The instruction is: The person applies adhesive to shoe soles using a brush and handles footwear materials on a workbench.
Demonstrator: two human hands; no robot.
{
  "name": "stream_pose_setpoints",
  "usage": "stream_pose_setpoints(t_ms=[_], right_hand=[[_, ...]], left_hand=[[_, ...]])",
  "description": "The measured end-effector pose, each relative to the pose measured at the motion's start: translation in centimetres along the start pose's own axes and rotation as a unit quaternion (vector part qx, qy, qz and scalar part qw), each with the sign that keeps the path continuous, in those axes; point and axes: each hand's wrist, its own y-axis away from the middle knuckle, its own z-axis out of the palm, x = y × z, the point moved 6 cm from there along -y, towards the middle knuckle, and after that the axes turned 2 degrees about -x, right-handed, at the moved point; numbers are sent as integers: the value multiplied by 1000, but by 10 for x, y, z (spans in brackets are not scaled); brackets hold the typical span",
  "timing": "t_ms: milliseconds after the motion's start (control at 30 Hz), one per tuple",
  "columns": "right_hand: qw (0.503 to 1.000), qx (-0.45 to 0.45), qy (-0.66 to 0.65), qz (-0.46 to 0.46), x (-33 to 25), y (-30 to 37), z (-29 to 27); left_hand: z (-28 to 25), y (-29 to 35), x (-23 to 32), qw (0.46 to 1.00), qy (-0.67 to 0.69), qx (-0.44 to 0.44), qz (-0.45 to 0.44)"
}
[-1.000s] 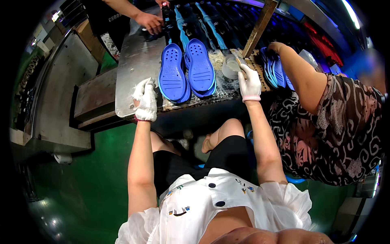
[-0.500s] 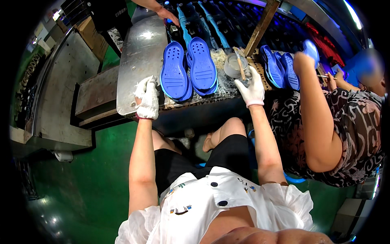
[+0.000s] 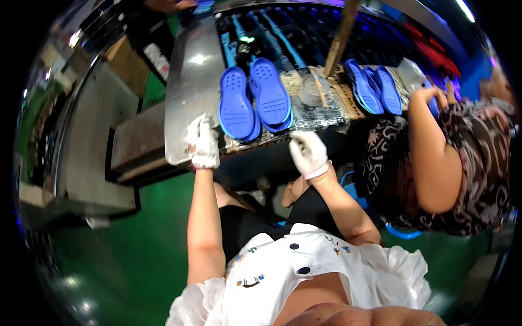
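Two stacks of blue shoe soles with perforated toes lie side by side at the bench's front edge: the left stack (image 3: pixel 236 106) and the right stack (image 3: pixel 271 95). My left hand (image 3: pixel 204 142), in a white glove, is beside the left stack at the metal bench edge. Its fingers are curled together, and anything inside them is hidden. In front of the right stack, off the bench edge, my gloved right hand (image 3: pixel 309 154) is half curled with a gap by the thumb; it touches no sole and nothing shows in it.
A clear bowl (image 3: pixel 313 91) with a brush (image 3: pixel 320 89) across it stands right of the soles. More blue soles (image 3: pixel 364 89) lie beyond a rusty post (image 3: pixel 341 41). A co-worker's arm (image 3: pixel 432 152) is close on the right. Dark racks with blue strips fill the back.
My right hand has moved left from beside the bowl, its spread fingers curling in. My left hand stays by the left stack. The hand at the far bench edge has withdrawn; the view has shifted.
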Motion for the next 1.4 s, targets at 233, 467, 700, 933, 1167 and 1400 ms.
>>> stream_pose_setpoints(t_ms=[233,467,700,933,1167,1400], right_hand=[[865,-476,-43,154,40,157,85],[801,-504,-16,322,108,176,99],[675,-100,-457,570,156,169,75],[574,163,-648,473,132,87,40],[566,178,-622,511,152,78,50],[639,205,-566,478,147,72,45]], left_hand=[[-10,38,13,990,127,59,-4],[13,156,-153,891,-245,-309,-227],[22,171,-202,754,-395,-469,-235],[15,167,-200,772,-355,-403,-340],[13,170,-206,781,-345,-398,-335],[10,171,-210,780,-349,-387,-345]])
